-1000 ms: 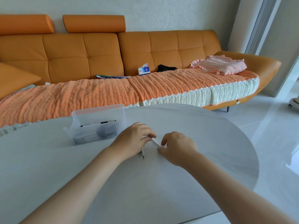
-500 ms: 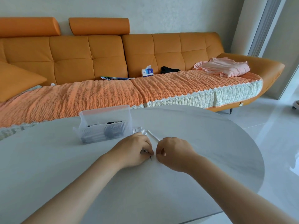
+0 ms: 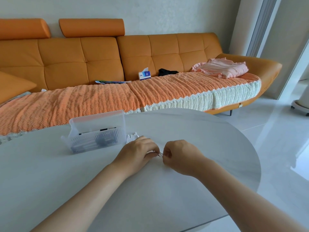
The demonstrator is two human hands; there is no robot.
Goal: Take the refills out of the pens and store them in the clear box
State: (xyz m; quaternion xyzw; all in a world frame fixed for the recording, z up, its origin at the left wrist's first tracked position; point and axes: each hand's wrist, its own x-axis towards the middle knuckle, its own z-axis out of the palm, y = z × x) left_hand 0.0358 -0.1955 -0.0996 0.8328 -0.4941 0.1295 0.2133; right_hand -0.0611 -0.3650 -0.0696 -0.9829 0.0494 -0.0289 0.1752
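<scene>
The left hand (image 3: 137,154) and right hand (image 3: 181,156) have now come together. Left fingers clasp a pen (image 3: 151,152) and right fingers pinch its thin tip (image 3: 159,153), so the refill pull probably begins.

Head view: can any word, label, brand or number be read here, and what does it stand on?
No text can be read for certain.
tissue box on the sofa: blue print on white, too blurred to read.
booklets lying flat on the sofa: coloured covers, print too small.
clear box: dark strip inside, no legible marking.
tag on the sofa base: too small to read.
</scene>
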